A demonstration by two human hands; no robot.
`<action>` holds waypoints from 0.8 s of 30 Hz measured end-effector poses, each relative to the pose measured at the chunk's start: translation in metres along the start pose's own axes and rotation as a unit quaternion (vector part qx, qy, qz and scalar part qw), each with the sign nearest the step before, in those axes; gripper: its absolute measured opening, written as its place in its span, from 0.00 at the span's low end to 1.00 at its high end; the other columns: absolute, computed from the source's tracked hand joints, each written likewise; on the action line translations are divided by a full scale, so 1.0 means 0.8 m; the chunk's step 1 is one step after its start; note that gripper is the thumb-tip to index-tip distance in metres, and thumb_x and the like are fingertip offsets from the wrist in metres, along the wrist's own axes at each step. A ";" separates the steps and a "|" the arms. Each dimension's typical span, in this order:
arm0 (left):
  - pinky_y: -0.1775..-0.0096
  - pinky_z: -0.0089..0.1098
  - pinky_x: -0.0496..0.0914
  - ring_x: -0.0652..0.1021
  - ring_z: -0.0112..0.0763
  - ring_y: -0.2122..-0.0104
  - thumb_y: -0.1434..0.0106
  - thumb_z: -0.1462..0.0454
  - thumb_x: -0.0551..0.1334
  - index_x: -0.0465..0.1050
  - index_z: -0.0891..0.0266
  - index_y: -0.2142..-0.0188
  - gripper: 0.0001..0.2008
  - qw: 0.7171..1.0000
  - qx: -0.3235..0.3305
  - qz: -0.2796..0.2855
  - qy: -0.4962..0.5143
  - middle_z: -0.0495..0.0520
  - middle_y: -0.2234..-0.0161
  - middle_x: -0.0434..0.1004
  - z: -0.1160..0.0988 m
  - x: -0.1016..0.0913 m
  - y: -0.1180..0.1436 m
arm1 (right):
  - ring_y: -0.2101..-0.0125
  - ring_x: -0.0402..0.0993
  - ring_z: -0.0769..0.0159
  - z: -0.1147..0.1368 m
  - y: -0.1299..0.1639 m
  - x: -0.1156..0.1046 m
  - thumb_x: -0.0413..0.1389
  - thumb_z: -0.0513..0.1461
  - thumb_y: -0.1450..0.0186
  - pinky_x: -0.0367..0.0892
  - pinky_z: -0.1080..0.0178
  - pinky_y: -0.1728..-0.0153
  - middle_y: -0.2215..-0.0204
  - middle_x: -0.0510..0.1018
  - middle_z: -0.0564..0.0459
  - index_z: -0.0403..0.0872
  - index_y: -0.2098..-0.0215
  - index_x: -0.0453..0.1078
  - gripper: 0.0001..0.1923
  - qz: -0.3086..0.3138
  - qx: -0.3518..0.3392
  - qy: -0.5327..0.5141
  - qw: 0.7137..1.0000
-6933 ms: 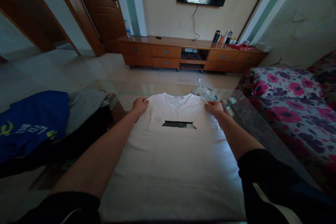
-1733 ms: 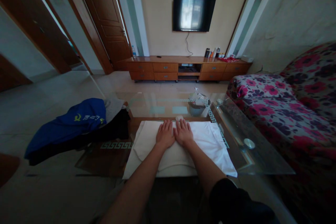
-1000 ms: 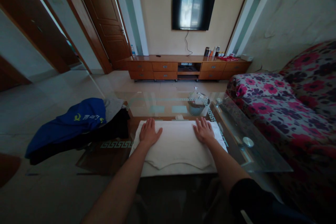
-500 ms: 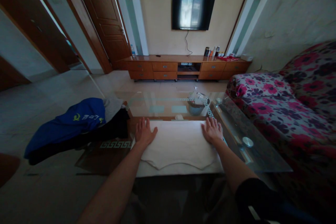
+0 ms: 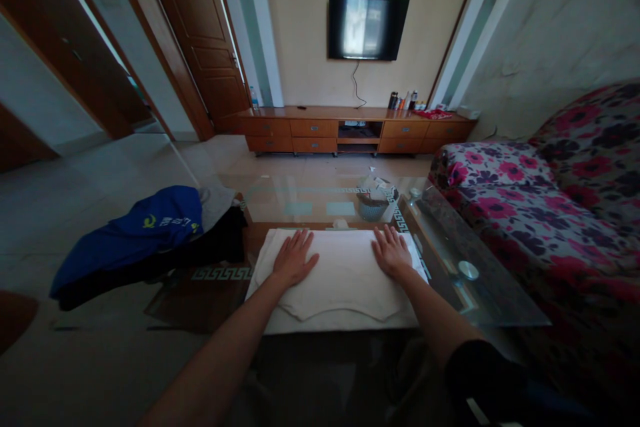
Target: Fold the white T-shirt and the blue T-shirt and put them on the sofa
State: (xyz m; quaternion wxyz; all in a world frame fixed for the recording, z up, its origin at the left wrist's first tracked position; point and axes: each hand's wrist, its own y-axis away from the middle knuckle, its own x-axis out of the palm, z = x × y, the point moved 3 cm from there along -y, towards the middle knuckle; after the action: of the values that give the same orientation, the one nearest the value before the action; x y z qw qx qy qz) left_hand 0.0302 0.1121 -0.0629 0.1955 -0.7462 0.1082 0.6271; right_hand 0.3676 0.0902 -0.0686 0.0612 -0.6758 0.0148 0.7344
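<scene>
A black right sleeve (image 5: 487, 373) bears a pale stripe (image 5: 478, 410); both forearms (image 5: 220, 353) are bare.

Dim room, frame edges dark. Far wall (image 5: 300, 20): beige, flat black TV (image 5: 369, 28) mounted, cable (image 5: 357, 83) hanging below, bright reflection on screen. Green-and-white trim (image 5: 267, 27) at both sides. Below TV: long low wooden cabinet (image 5: 313, 128), drawers left and right, open shelves mid. Left: brown panelled door (image 5: 200, 33), metal handle; more brown woodwork (image 5: 65, 40) further left, dark. Right wall (image 5: 560, 33): greyish, patchy. Right: sofa (image 5: 520, 197), pink/purple floral cover. Floor (image 5: 210, 157): pale, reflective. Near centre: clear glass table (image 5: 445, 230), Greek-key border (image 5: 220, 273), round metal disc (image 5: 469, 270) at right.
</scene>
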 end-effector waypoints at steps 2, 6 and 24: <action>0.31 0.46 0.45 0.50 0.41 0.28 0.28 0.50 0.48 0.52 0.58 0.29 0.32 1.000 0.000 0.000 0.001 0.56 0.27 0.47 -0.005 0.001 0.003 | 0.27 0.33 0.56 0.008 0.004 -0.002 0.31 0.53 0.25 0.35 0.48 0.31 0.25 0.40 0.49 0.51 0.25 0.47 0.34 0.001 0.008 0.001 1.000; 0.30 0.44 0.43 0.47 0.40 0.28 0.28 0.50 0.49 0.51 0.59 0.28 0.33 0.999 0.042 -0.020 0.005 0.56 0.26 0.45 -0.019 0.000 0.007 | 0.27 0.30 0.53 0.035 0.019 -0.009 0.33 0.55 0.25 0.31 0.45 0.31 0.25 0.35 0.48 0.49 0.25 0.44 0.36 -0.026 -0.018 0.001 1.000; 0.30 0.46 0.44 0.48 0.39 0.28 0.27 0.50 0.47 0.52 0.56 0.28 0.31 0.989 0.137 0.012 0.046 0.55 0.27 0.48 -0.094 -0.003 0.041 | 0.27 0.33 0.53 0.107 0.087 -0.016 0.39 0.55 0.26 0.33 0.47 0.31 0.26 0.40 0.53 0.56 0.25 0.46 0.34 0.019 -0.142 -0.040 0.989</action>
State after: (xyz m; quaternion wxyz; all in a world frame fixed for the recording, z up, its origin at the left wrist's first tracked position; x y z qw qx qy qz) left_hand 0.0837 0.0500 -0.0552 0.2829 -0.7391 0.2108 0.5737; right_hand 0.2759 0.0291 -0.0528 -0.0487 -0.6472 -0.0795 0.7566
